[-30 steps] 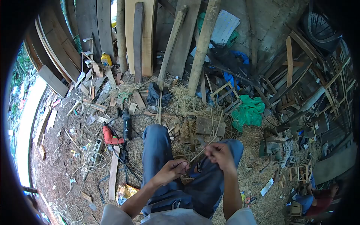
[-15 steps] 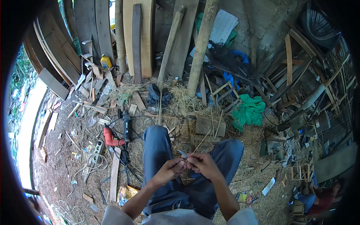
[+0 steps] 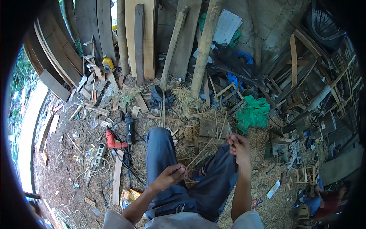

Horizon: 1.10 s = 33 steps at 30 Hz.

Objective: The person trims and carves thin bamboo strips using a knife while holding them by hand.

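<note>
My left hand (image 3: 172, 176) is closed on one end of a thin strip (image 3: 199, 154), which slants up and right between my knees. Farther right, over my right knee, my right hand (image 3: 239, 149) is closed around a knife (image 3: 230, 129). Its blade points up and its handle shows below the fist. The two hands are well apart, and the knife does not touch the strip. Straw and a wooden block (image 3: 209, 128) lie on the ground beyond my knees.
A red drill (image 3: 114, 139), a dark power tool (image 3: 130, 129) and a power strip (image 3: 100, 154) lie left. Boards and poles (image 3: 204, 49) stand ahead. Green cloth (image 3: 252, 114) and piled wood are right. Another person (image 3: 324, 202) sits at the lower right.
My right hand has moved away from my left, up and to the right, with the knife. The left hand has stayed near its place, holding the strip.
</note>
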Each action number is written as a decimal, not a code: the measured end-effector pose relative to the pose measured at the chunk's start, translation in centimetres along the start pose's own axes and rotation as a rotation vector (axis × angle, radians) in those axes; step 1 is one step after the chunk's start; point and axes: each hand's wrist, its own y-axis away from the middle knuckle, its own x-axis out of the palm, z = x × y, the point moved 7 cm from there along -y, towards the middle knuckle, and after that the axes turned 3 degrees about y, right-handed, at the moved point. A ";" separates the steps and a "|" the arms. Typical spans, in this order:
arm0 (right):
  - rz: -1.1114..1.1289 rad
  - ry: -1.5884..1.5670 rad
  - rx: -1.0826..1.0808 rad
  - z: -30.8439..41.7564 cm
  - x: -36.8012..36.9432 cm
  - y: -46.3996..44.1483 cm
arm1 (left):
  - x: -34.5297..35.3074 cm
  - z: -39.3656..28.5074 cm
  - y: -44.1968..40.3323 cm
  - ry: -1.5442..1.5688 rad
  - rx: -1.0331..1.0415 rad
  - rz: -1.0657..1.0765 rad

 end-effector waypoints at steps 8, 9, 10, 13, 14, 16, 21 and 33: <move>0.359 0.129 0.115 -2.4 8.1 4.3 | 0.1 -0.7 -1.5 0.072 0.075 -0.023; 0.356 0.126 0.116 -2.7 8.6 4.4 | 0.5 -1.0 -1.6 0.079 0.074 -0.019; 0.403 0.125 0.127 -3.0 9.4 4.6 | 0.7 -1.1 -1.6 0.086 0.074 -0.015; 0.461 0.089 0.138 -3.4 10.1 4.6 | 0.7 -1.4 -1.6 0.105 0.089 -0.038; 0.442 0.098 0.116 -3.3 10.0 4.4 | 0.9 -1.7 -1.5 0.104 0.089 -0.038; 0.426 0.108 0.094 -3.1 10.0 4.3 | 0.9 -2.6 -1.2 -0.009 0.137 -0.097; 0.537 0.225 0.098 -3.1 11.2 5.1 | 1.0 -2.6 -1.3 -0.073 0.205 -0.113; 0.284 0.111 0.051 -1.0 5.9 1.5 | 0.7 -2.5 -1.4 -0.228 0.283 -0.119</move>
